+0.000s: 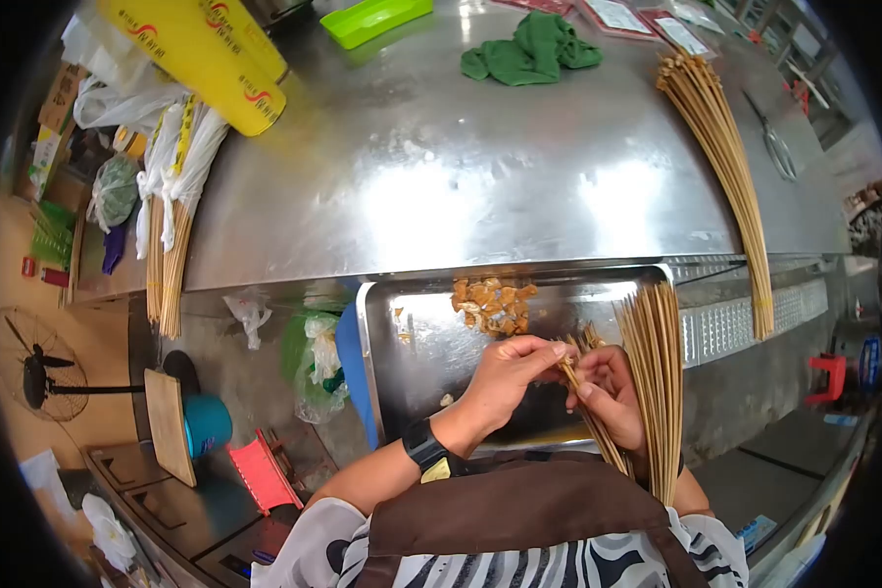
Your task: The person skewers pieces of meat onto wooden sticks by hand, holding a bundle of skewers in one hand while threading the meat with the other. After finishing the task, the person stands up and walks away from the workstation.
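Note:
My right hand [612, 397] is closed around a few thin bamboo skewers [598, 431], their tips pointing up and left. Thumb and fingers of my left hand [510, 377] pinch together at those tips; a small pale bit may be there, but it is too small to name. Both hands are over a metal tray [366, 333]. Orange-brown marinated pieces, probably meat [495, 306], lie in a heap at the tray's far side. A thick bundle of bamboo skewers [652, 382] leans across the tray's right edge, beside my right hand.
Beyond the tray is a steel table [402, 157] with a green cloth [534, 51], a green basket [372, 20], yellow rolls [206, 59], scissors [772, 137] and another skewer bundle [720, 176]. Wrapped skewers [171, 225] overhang its left edge. A fan [39, 377] stands left.

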The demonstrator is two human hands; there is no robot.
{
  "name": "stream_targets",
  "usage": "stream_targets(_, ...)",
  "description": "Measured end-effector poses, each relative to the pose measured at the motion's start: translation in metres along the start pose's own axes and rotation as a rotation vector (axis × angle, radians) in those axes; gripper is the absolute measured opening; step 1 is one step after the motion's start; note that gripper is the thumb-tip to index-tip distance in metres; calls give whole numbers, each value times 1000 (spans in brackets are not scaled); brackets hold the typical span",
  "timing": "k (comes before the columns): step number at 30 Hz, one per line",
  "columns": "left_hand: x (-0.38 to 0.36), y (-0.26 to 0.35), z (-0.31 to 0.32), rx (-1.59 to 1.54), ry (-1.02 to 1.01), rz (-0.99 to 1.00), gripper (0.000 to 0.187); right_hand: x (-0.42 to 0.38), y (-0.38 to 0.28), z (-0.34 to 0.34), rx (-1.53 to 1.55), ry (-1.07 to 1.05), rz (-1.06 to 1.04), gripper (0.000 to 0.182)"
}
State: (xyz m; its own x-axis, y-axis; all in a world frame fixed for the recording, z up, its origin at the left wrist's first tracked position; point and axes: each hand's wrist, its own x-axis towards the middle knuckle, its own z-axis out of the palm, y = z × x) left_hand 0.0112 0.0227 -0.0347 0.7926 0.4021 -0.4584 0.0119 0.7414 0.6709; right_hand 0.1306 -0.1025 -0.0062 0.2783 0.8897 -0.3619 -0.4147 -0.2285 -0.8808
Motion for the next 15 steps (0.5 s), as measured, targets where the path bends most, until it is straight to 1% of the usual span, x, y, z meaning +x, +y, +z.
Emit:
stream_targets(1,1,0,0,25,27,5,18,0,-2,0,-1,20,-7,25)
stream_targets(2,2,0,1,52,49,12,18,0,-3,0,-25,17,-141,23)
stream_targets(3,3,2,2,61,21,8,18,0,-6,0,-53,14,-279,22)
stream_targets(4,3,3,4,91,41,32,17,0,-9,-1,-120,-4,-381,19)
stream_targets(5,3,6,6,124,61,59,16,2,-7,-10,-224,-102,-498,17)
stream_targets(7,6,9,11,139,21,89,15,-6,-7,-15,-85,-147,-417,16)
stream_targets(8,8,8,12,155,26,87,14,-9,-8,-19,-157,-143,-422,14)
stream_targets(9,9,9,13,171,37,84,13,-9,-12,-23,-154,-134,-439,14)
stream_targets(11,12,8,17,207,55,77,13,-7,-17,-27,-381,-202,-640,11)
stream_targets(13,15,3,16,201,46,100,15,-12,-10,-23,-295,-189,-684,13)
stream_targets(14,14,1,15,220,32,75,15,-20,-5,-21,-137,-157,-569,16)
stream_targets(15,17,1,17,247,73,78,16,-30,-3,-19,15,-103,-463,20)
